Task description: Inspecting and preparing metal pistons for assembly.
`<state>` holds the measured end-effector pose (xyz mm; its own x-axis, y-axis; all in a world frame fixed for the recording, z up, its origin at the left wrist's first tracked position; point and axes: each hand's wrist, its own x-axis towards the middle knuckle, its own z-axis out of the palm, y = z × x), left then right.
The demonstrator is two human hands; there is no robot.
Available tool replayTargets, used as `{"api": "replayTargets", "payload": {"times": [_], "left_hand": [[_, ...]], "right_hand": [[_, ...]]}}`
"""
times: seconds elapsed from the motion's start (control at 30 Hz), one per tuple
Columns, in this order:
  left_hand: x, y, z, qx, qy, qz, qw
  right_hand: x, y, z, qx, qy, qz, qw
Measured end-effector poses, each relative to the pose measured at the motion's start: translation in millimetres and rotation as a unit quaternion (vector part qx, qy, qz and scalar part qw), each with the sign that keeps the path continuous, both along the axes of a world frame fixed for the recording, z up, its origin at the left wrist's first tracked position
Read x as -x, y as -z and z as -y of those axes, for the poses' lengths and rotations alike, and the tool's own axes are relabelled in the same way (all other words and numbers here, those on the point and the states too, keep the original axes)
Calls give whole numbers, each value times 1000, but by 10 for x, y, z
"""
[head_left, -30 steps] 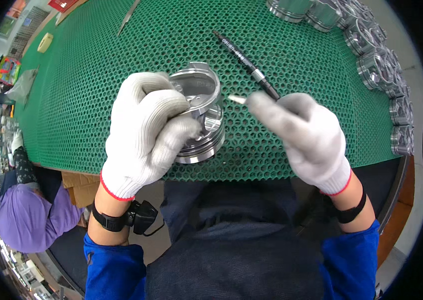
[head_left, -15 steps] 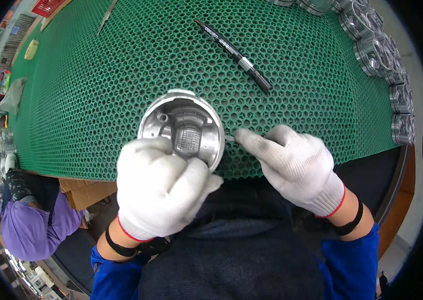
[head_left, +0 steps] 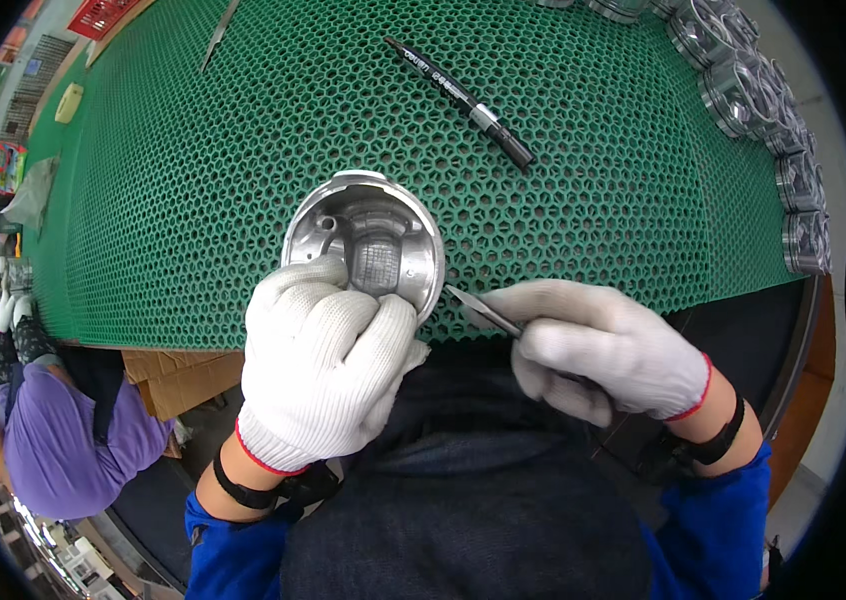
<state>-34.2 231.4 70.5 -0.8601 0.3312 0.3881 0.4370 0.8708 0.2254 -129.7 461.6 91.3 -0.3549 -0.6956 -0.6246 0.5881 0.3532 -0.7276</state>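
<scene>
We clamp the left hand on the piston, held open side up above the table's near edge. The right hand pinches a thin metal tool near the rim; we should keep the piston steady.

We now hold the piston with its hollow underside turned up to us; a second ago it was on its side. Our left hand is lower and nearer the body, and the thin metal tool now points at the piston's rim.
</scene>
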Motion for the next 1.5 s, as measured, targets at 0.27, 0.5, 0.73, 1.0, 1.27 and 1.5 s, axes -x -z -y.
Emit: {"api": "replayTargets", "payload": {"times": [0.27, 0.5, 0.73, 1.0, 1.27, 1.5], "left_hand": [[14, -6, 4, -3, 7, -3, 1000], [-21, -62, 276, -121, 52, -7, 991], [-415, -315, 397, -154, 16, 290, 944], [67, -303, 443, 39, 40, 138, 989], [363, -381, 2191, 114, -356, 66, 925], [1684, -874, 1757, 174, -234, 42, 956]], "right_hand": [[-103, 81, 113, 147, 96, 318, 932], [-75, -1, -21, -33, 114, 50, 992], [49, 286, -196, -56, 235, -252, 937], [155, 248, -265, -16, 220, -291, 931], [113, 379, -500, 50, 246, -190, 949], [247, 496, -540, 62, 265, -145, 951]]}}
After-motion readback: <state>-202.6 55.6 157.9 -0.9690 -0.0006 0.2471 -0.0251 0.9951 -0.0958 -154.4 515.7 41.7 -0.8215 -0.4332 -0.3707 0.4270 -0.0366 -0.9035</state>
